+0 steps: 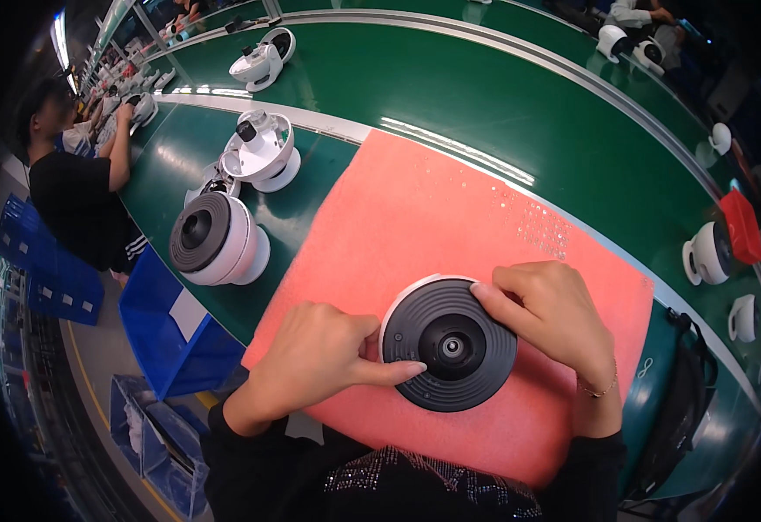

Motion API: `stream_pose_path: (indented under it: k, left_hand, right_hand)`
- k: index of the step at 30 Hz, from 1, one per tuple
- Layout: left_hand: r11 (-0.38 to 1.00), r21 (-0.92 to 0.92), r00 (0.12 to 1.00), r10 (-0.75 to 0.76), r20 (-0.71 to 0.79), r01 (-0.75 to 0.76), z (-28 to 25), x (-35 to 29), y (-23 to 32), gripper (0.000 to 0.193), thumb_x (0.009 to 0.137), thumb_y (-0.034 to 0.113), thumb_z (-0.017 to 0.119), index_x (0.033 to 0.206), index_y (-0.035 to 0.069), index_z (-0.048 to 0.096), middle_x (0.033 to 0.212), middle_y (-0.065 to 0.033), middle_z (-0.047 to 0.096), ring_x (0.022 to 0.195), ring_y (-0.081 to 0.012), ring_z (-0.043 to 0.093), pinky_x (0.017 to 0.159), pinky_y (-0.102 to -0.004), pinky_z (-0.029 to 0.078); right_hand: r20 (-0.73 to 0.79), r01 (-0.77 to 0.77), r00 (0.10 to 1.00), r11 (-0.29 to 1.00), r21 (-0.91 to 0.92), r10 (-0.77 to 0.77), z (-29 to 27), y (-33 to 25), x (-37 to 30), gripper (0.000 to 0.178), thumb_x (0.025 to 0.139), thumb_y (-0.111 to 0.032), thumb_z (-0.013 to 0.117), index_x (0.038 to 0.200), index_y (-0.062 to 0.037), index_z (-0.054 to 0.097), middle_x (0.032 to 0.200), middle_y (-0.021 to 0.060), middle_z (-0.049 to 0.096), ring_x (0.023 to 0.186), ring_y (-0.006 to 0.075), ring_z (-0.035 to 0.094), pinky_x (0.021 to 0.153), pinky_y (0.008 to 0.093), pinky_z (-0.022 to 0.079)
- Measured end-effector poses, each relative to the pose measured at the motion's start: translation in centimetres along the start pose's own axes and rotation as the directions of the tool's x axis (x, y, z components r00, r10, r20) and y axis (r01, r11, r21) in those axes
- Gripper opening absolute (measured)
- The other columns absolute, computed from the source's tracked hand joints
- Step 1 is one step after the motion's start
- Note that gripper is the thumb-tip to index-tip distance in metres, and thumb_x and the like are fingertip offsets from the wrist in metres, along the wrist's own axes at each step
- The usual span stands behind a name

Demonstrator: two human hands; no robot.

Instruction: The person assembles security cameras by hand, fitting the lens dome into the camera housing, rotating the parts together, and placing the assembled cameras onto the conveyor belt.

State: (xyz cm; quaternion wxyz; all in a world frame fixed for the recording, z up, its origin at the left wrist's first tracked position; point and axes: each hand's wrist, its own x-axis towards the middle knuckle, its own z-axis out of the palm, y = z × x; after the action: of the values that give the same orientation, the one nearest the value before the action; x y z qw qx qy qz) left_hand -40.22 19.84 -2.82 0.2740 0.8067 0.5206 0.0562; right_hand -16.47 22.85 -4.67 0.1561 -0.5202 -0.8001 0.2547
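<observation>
A round camera (415, 309) with a black, ringed front plate, a central lens and a white housing edge faces up over the pink foam mat (398, 217). My left hand (311, 358) grips its left side, thumb lying on the black plate below the lens and the other fingers curled at the edge. At the upper right rim, my right hand (553, 306) presses its thumb onto the plate, its fingers bent and partly hidden. The camera's underside is out of sight.
Left of the mat stand a similar camera (215, 235) and an opened white housing (267, 152). Behind runs a green conveyor belt (450, 78) carrying more units. A black bag (672, 400) lies at the right, blue bins (167, 322) at the left, near a seated co-worker (76, 191).
</observation>
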Motion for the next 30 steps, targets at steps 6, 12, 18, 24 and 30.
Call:
stream_pose_path:
  k: [6,12,18,24,30]
  left_hand:
    - [0.999,-0.045,0.999,0.02,-0.025,-0.021,0.5,0.0,-0.5,0.052,0.068,0.052,0.067,0.058,0.002,0.058,0.043,-0.012,0.047,0.041,-0.0286,0.051,0.043,-0.0358,0.039]
    - [0.999,0.005,0.999,0.032,0.017,-0.032,0.2,0.2,-0.7,0.053,0.068,0.052,0.066,0.056,0.002,0.056,0.042,-0.0124,0.046,0.041,-0.0296,0.051,0.043,-0.0367,0.039]
    - [0.999,0.01,0.998,0.053,0.013,-0.053,0.2,0.1,-0.8,0.052,0.069,0.051,0.066,0.056,0.002,0.056,0.043,-0.0129,0.047,0.041,-0.0298,0.051,0.043,-0.0365,0.039]
    - [0.993,-0.114,0.999,-0.028,0.023,0.03,0.2,0.0,-0.8,0.049,0.068,0.049,0.068,0.057,0.002,0.058,0.045,-0.0115,0.05,0.042,-0.0278,0.053,0.044,-0.0348,0.04]
    - [0.993,-0.104,0.998,-0.055,0.016,0.056,-0.2,0.0,-0.7,0.05,0.066,0.049,0.069,0.055,0.002,0.058,0.045,-0.011,0.051,0.042,-0.026,0.054,0.044,-0.0333,0.041]
  right_hand:
    - [-0.218,0.484,0.848,0.874,-0.051,-0.482,-0.3,-2.0,-0.9,0.038,0.065,-0.033,0.07,0.088,-0.0055,0.059,0.087,0.0052,0.054,0.077,0.0222,0.053,0.069,0.0339,0.04]
    - [0.021,0.59,0.806,0.806,0.049,-0.591,-0.6,-2.6,-1.9,0.036,0.07,-0.016,0.066,0.106,-0.0104,0.061,0.111,0.0082,0.054,0.101,0.0226,0.05,0.083,0.0406,0.036]
    - [-0.075,0.461,0.887,0.876,0.143,-0.455,0.2,-2.4,-1.1,0.051,0.072,-0.029,0.068,0.114,-0.0047,0.054,0.117,0.0119,0.049,0.108,0.0307,0.044,0.088,0.0412,0.035]
    - [-0.037,0.467,0.884,0.878,0.107,-0.466,0.2,-2.1,-1.0,0.049,0.072,-0.026,0.069,0.115,-0.0098,0.056,0.117,0.0126,0.046,0.105,0.0324,0.04,0.084,0.0415,0.038]
    - [0.067,0.57,0.816,0.818,0.082,-0.575,-0.1,-1.8,-1.2,0.042,0.071,-0.014,0.066,0.112,-0.0115,0.059,0.11,0.008,0.049,0.099,0.0287,0.042,0.088,0.0432,0.03]
